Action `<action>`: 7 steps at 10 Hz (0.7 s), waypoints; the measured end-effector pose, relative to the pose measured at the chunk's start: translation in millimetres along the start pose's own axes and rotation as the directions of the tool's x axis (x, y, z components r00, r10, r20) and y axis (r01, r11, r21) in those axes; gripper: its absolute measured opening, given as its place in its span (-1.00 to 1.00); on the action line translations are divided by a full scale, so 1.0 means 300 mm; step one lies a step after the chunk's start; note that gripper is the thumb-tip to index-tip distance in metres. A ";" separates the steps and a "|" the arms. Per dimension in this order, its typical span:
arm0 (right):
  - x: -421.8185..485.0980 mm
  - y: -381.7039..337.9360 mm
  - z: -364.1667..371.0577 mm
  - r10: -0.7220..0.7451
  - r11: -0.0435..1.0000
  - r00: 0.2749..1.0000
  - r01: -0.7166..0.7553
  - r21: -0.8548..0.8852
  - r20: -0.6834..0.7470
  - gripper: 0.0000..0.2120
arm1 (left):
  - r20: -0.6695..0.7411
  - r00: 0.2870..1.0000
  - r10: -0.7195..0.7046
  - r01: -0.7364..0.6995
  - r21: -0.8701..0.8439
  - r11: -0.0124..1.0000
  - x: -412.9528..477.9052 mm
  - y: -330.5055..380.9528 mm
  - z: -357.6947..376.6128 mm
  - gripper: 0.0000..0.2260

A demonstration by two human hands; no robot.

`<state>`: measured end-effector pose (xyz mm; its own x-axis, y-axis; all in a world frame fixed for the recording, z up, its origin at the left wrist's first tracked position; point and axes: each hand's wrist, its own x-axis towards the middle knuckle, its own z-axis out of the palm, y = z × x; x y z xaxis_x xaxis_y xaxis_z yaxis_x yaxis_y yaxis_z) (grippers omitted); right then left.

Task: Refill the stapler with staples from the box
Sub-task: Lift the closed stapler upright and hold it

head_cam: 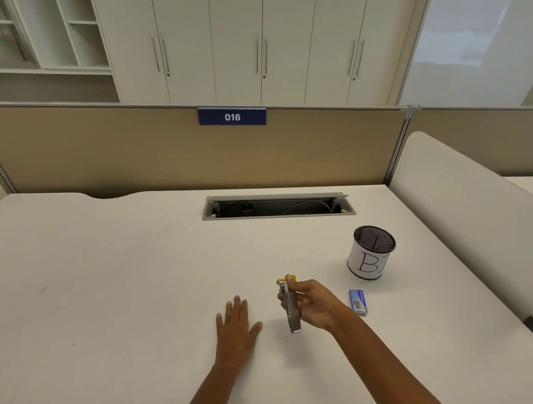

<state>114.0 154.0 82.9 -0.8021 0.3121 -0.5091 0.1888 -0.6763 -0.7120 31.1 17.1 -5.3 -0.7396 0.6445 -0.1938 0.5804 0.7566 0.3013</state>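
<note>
My right hand grips a small metal stapler with a yellow end, holding it lifted above the white desk, its long axis running roughly away from me. My left hand lies flat on the desk, palm down, fingers slightly apart, a short way left of the stapler. A small blue box of staples lies closed on the desk just right of my right wrist.
A black mesh pen cup wrapped in white paper marked "B" stands behind the staple box. A cable slot opens at the desk's back. A beige partition with a "016" sign bounds the far edge, a white divider the right.
</note>
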 end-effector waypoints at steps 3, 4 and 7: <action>0.010 -0.001 0.018 -0.216 0.972 0.975 0.209 -0.108 -0.056 -0.87 | -0.003 1.000 0.002 -0.002 0.003 1.000 -0.002 0.000 -0.001 -0.45; 0.015 -0.003 0.019 -0.258 0.957 0.958 0.234 -0.173 -0.129 -0.90 | -0.004 1.000 -0.001 0.001 0.005 1.000 -0.002 0.001 -0.003 -0.45; 0.060 0.005 0.002 -0.298 0.921 0.885 0.167 -0.352 -0.358 -0.87 | 0.001 1.000 -0.001 0.001 0.004 1.000 -0.007 0.002 -0.005 -0.45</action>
<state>99.5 158.0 73.0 -0.5636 0.7162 -0.4116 0.2394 -0.3354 -0.9112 32.6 16.0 -3.4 -0.7398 0.6441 -0.1945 0.5813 0.7574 0.2972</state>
